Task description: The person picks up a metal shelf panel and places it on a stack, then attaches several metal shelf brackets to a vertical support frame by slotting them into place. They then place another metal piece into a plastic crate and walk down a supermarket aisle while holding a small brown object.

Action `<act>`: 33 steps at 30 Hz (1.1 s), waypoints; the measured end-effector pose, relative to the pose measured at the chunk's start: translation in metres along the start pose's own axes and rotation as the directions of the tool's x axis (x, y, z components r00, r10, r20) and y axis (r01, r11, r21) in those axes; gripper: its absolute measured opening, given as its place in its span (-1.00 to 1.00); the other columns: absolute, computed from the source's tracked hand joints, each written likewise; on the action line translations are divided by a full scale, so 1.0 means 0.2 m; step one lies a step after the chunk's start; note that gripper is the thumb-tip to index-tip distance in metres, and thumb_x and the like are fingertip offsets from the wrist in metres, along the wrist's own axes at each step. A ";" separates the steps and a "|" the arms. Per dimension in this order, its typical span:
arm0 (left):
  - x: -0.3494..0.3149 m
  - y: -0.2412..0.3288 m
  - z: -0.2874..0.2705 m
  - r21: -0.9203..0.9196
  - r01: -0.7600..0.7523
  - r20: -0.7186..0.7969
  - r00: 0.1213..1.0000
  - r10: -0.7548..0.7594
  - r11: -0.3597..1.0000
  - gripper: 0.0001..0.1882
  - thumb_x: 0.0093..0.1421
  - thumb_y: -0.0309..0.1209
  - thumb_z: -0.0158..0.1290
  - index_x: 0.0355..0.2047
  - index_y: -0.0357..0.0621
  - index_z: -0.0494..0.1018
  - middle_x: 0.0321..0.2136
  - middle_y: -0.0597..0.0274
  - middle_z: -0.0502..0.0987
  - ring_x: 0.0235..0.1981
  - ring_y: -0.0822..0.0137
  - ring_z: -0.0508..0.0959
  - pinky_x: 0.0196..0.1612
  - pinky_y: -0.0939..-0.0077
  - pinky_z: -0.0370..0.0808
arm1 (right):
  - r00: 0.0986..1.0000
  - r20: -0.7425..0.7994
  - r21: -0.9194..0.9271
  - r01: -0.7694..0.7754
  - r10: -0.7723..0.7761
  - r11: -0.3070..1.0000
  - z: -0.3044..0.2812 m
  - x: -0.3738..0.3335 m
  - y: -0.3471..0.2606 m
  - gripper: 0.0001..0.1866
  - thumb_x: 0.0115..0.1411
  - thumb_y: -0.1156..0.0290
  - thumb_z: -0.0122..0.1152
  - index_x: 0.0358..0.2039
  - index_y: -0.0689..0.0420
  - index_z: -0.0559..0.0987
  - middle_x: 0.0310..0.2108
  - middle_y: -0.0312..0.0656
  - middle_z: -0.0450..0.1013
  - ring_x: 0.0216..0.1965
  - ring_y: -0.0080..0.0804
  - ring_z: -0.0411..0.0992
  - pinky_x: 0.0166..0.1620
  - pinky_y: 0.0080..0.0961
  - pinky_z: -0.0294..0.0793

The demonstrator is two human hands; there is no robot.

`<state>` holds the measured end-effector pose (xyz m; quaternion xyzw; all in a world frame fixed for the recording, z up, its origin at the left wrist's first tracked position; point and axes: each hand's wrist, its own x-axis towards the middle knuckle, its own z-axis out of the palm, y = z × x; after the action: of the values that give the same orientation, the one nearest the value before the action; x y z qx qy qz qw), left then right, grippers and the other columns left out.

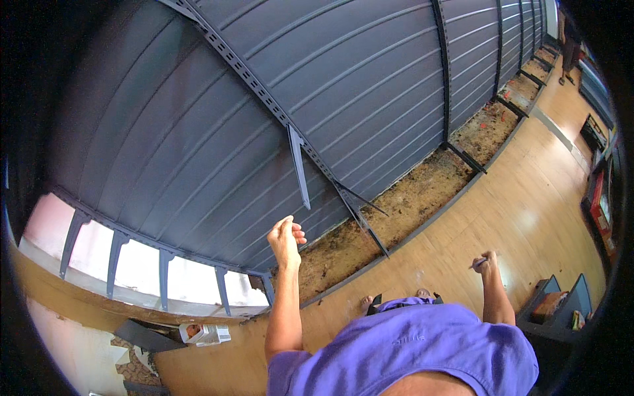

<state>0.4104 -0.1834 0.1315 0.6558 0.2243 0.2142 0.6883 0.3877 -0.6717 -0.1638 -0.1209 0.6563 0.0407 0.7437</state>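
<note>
Fingertips (288, 222) of the left hand (285, 247) are standing almost together, thumb and forefinger nearly meeting while the other fingers are curling loosely; whether anything small is sitting in that pinch, I cannot tell. The right hand (488, 261) is gripping a slim dark tool (477, 263), fingers folding closely round it, well out to the side, with its tip pointing leftward. Just above the left fingertips, the bracket (298, 165) is jutting from the slotted post (251, 76), its free end reaching toward the hand and seemingly not touching it. Good handling is probably depending on steadying the bracket near the post, since pulling at the free end alone could be twisting the joint. The tool's tip is best facing away from the left fingers whenever both hands are working close, and looking squarely at the slots should be helping with alignment. Behind the post, dark panels (370, 72) are spreading wide, so swinging metal against them could be leaving marks. Lower down, a grimy strip (343, 261) is lying between the panels and the wood floor (508, 218); the feet (423, 293) are resting on the floor side, where footing is likely surer.
</note>
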 end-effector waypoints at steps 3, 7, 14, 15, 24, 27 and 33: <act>0.07 -0.03 0.00 0.070 0.090 -0.009 0.996 -0.089 0.993 -0.74 -0.05 -0.27 -0.08 -0.49 -0.25 0.34 -0.67 0.22 0.36 -0.67 0.41 0.39 -0.70 0.57 0.35 | 0.994 -0.093 0.159 0.074 -0.059 0.985 -0.08 0.06 -0.05 -0.77 -0.24 0.42 -0.12 -0.48 0.11 0.18 -0.54 -0.24 0.27 -0.53 -0.34 0.29 -0.51 -0.49 0.25; 0.24 -0.09 -0.01 -0.026 0.330 0.071 0.942 -0.327 0.944 -0.62 -0.05 -0.10 -0.13 -0.52 -0.23 0.33 -0.61 0.16 0.36 -0.55 0.25 0.40 -0.54 0.38 0.36 | 0.999 -0.043 0.258 0.013 -0.002 0.966 -0.20 0.07 -0.06 -0.89 -0.23 0.40 -0.03 -0.74 0.04 0.24 -0.78 -0.34 0.20 -0.78 -0.48 0.19 -0.68 -0.58 0.31; 0.55 -0.13 0.12 -0.153 0.611 0.377 0.763 -0.526 0.777 -0.36 -0.20 0.10 -0.06 -0.46 -0.35 0.25 -0.52 -0.03 0.34 -0.45 0.07 0.39 -0.39 0.20 0.36 | 0.995 -0.004 0.425 -0.085 0.096 0.901 -0.22 -0.06 0.04 -0.88 -0.18 0.35 -0.10 -0.67 0.10 0.23 -0.70 -0.19 0.22 -0.75 -0.41 0.21 -0.67 -0.61 0.33; 0.57 -0.14 0.15 -0.153 0.612 0.411 0.753 -0.513 0.776 -0.31 -0.24 0.13 -0.04 -0.47 -0.39 0.24 -0.51 -0.07 0.33 -0.44 0.03 0.39 -0.38 0.17 0.37 | 0.997 -0.004 0.428 -0.073 0.082 0.901 -0.25 -0.01 0.03 -0.85 -0.21 0.33 -0.12 -0.66 0.13 0.22 -0.67 -0.13 0.22 -0.73 -0.38 0.22 -0.67 -0.60 0.32; 0.74 -0.21 0.38 -0.227 0.649 0.534 0.707 -0.465 0.726 -0.77 -0.23 -0.29 0.01 -0.68 -0.16 0.24 -0.77 0.23 0.30 -0.75 0.32 0.34 -0.69 0.42 0.32 | 0.989 -0.032 0.556 0.139 -0.146 0.819 -0.24 -0.16 0.16 -0.72 -0.20 0.36 -0.10 -0.46 0.21 0.18 -0.50 0.01 0.19 -0.72 -0.37 0.24 -0.67 -0.60 0.40; 0.79 -0.23 0.44 -0.298 0.691 0.561 0.685 -0.465 0.658 -0.89 -0.28 -0.44 -0.14 -0.80 -0.07 0.14 -0.81 0.27 0.24 -0.83 0.43 0.23 -0.81 0.56 0.17 | 0.989 -0.051 0.567 0.146 -0.142 0.810 -0.24 -0.15 0.18 -0.72 -0.20 0.38 -0.10 -0.46 0.21 0.16 -0.53 -0.05 0.19 -0.72 -0.38 0.22 -0.67 -0.60 0.41; 0.71 -0.18 0.55 -0.333 0.564 0.398 0.810 -0.430 0.755 -0.75 -0.18 -0.50 -0.07 -0.80 -0.02 0.08 -0.91 0.47 0.01 -0.95 0.56 0.03 -0.91 0.67 -0.04 | 0.984 -0.039 0.571 0.165 -0.174 0.804 -0.27 -0.07 0.23 -0.85 -0.19 0.38 -0.12 -0.58 0.15 0.20 -0.57 -0.15 0.20 -0.75 -0.39 0.22 -0.68 -0.61 0.41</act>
<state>0.5897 -0.1907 0.0955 0.4242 0.2323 -0.0353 0.8745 0.3231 -0.6382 -0.1612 0.0498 0.6191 -0.2235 0.7512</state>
